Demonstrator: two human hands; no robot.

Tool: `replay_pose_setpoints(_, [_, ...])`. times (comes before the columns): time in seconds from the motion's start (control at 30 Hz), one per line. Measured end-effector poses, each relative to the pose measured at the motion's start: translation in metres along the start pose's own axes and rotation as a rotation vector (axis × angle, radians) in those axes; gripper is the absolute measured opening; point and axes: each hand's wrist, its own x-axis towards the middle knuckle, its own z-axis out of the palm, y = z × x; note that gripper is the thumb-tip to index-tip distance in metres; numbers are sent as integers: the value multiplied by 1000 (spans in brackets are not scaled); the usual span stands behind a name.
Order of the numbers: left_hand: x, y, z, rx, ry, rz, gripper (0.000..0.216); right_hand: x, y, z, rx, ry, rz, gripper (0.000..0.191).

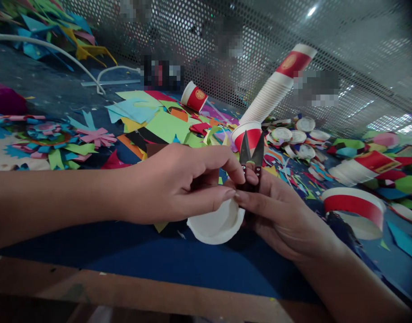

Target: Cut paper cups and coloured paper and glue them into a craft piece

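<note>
My left hand [179, 181] has its fingers curled around a white paper cup bottom [214, 224], a shallow round piece held just above the blue table covering. My right hand [280, 211] grips small black snips [250, 154] with their pointed blades apart and aimed up and away from me. The fingertips of both hands meet at the rim of the white piece, right under the snips.
A tall stack of red-and-white paper cups [276, 85] leans on the perforated metal screen [361, 40] behind. Single cups [194, 96], cut cup rings [354, 204], white discs [295, 134] and coloured paper scraps [152, 121] litter the table. A wooden table edge [159, 291] runs nearest me.
</note>
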Motion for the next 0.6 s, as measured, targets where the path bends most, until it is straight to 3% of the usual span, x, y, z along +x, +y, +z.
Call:
replay_pose_setpoints(0.27, [0, -1, -2, 25, 8, 25, 12, 1, 4, 3, 86, 18, 64, 31])
replay_pose_setpoints(0.43, [2, -1, -4, 32, -28, -39, 14, -1, 4, 2, 109, 21, 51, 34])
replay_pose_setpoints(0.6, [6, -5, -4, -101, -22, -146, 22, -1, 2, 0, 98, 135, -91, 24])
